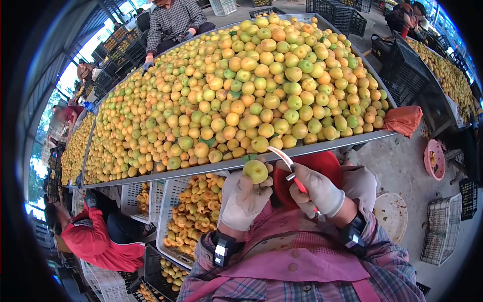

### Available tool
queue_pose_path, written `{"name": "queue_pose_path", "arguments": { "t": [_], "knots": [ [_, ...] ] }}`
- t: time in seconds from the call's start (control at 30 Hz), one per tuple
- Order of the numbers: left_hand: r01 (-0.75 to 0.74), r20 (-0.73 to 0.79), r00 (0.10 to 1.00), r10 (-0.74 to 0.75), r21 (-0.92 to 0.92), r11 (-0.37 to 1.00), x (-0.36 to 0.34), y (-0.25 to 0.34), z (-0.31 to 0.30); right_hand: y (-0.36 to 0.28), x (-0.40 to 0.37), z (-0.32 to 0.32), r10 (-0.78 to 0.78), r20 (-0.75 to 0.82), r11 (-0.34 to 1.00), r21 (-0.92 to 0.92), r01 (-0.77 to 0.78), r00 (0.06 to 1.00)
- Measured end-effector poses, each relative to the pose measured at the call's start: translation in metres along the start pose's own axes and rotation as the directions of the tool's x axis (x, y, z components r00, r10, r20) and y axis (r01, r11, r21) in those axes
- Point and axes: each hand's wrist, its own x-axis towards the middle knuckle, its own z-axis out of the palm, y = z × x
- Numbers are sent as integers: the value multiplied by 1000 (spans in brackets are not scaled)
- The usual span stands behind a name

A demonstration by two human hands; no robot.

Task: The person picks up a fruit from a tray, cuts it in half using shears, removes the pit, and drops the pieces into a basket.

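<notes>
My gloved left hand [245, 201] is closed around a yellow-green apricot [255, 171], held up near the front edge of the metal sorting table [352, 141]. In my gloved right hand [322, 191] is a pitting knife [300, 185] with a red handle. Its curved blade points up and left, apart from the fruit. Beneath the right hand, a red bowl [326, 162] rests at my lap, its inside mostly hidden. A large heap of yellow and green apricots [226, 110] covers the table ahead.
Left of me stands a white crate [165, 206] of halved apricots [196, 214]. A person in a red jacket [103, 239] sits beyond it, and another in a checked shirt [171, 25] works across the table. An orange cloth [403, 120] lies on the table's right corner.
</notes>
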Motion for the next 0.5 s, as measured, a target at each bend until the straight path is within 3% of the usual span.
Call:
{"name": "queue_pose_path", "arguments": {
  "t": [0.13,0.2,0.27,0.3,0.37,0.5],
  "knots": [
    [1,-36,999,6,206,979,-1,2,-4,8,6,-6,-122,47,972,-199,129,991],
    [-18,-47,998,32,282,959,0,1,-9,23,13,-4,-354,11,877,-344,336,935],
    [8,-49,999,7,300,954,2,0,-13,18,11,0,-326,9,853,-430,298,945],
    [2,-46,999,12,298,955,3,0,-13,23,12,0,-396,17,783,-516,347,918],
    [-80,17,996,88,597,799,5,-2,-11,32,18,-2,-510,47,645,-639,419,859],
    [-58,26,998,53,585,809,6,1,0,38,22,0,-569,56,566,-698,439,821]
  ]
}}
